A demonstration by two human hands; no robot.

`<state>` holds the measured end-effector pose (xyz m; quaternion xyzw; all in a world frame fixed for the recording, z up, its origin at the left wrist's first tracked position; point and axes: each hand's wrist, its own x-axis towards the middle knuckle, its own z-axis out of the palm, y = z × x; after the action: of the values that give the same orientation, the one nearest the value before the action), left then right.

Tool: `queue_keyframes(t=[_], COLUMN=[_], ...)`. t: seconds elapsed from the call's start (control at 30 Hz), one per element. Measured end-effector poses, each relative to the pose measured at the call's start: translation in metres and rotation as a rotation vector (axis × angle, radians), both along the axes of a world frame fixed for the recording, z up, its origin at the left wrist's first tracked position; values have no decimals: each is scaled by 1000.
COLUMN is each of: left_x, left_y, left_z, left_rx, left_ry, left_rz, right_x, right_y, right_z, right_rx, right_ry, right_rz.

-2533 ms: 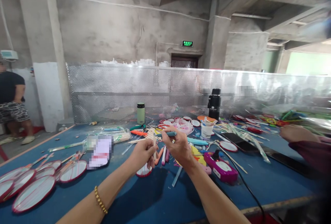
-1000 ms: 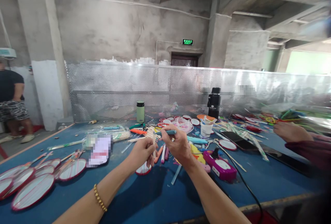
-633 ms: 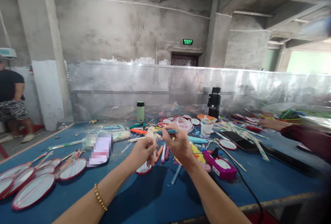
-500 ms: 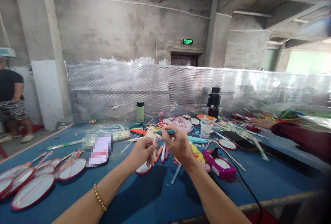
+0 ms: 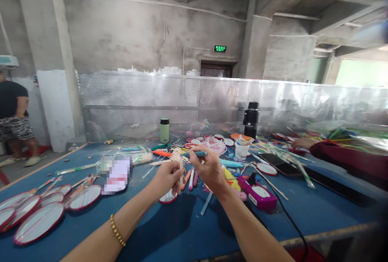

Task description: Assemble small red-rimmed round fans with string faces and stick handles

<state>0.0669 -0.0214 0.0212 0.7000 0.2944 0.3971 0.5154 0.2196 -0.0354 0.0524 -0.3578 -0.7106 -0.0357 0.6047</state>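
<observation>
**Pen (image 5: 199,154) & pale stick (image 5: 181,169) in hand over blue desk (image 5: 169,239)**

Teal pen gripped in fingers of R hand (image 5: 209,167), lying roughly level, its L end right by top part of stick; can't tell if tip touches. Stick abt upright, pinched btwn thumb & fingers of L hand (image 5: 166,175). Both sit near mid-desk, above surface. Red-rimmed disc (image 5: 167,198) just below L hand, partly hidden by it; can't tell if joined to stick. Gold bead bracelet (image 5: 117,229) on L wrist.

Btwn hands: a few coloured pens (image 5: 191,180) lying on desk. Clear rod (image 5: 207,203) just L of R forearm. Purple power block (image 5: 262,197) w/ black plug, R of same forearm. Phone (image 5: 117,177), screen blurred out, L of L forearm; beyond it, overlapping pile of red-rimmed discs (image 5: 39,222) w/ handles.

Past R hand: white cup (image 5: 241,151) w/ tools in it, then black phone (image 5: 280,164). Co-worker's hand (image 5: 304,143), maroon sleeve (image 5: 342,158), at far R. Green bottle (image 5: 164,131) & black flask (image 5: 251,121) upright at back, perf. metal screen (image 5: 136,96) behind. Person in black top (image 5: 12,98) standing far L; EXIT sign (image 5: 220,48) lit on wall.
</observation>
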Motion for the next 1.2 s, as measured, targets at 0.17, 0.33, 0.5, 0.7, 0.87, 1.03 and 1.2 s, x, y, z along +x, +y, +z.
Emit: queue_keyframes(t=[0.17, 0.33, 0.5, 0.7, 0.87, 1.03, 1.2], left_x=[0, 0, 0, 0, 0, 0, 1], left_y=[-1, -2, -1, -1, -2, -1, -1], left_z=[1, 1, 0, 0, 2, 2, 1], left_rx=[3, 23, 11, 36, 18, 18, 25], left_ry=[-3, 17, -3, 22, 15, 22, 24], left_rz=[1, 1, -10, 4, -8, 1, -5], right_x=[0, 0, 0, 0, 0, 0, 0], right_y=[0, -1, -2, -1, -1, -1, -1], right_z=[1, 1, 3, 2, 2, 2, 2], right_rx=[5, 12, 22, 14, 10, 1, 13], right_ry=[13, 2, 21, -1, 11, 10, 9], right_rz=[-1, 0, 4, -1, -1, 0, 6])
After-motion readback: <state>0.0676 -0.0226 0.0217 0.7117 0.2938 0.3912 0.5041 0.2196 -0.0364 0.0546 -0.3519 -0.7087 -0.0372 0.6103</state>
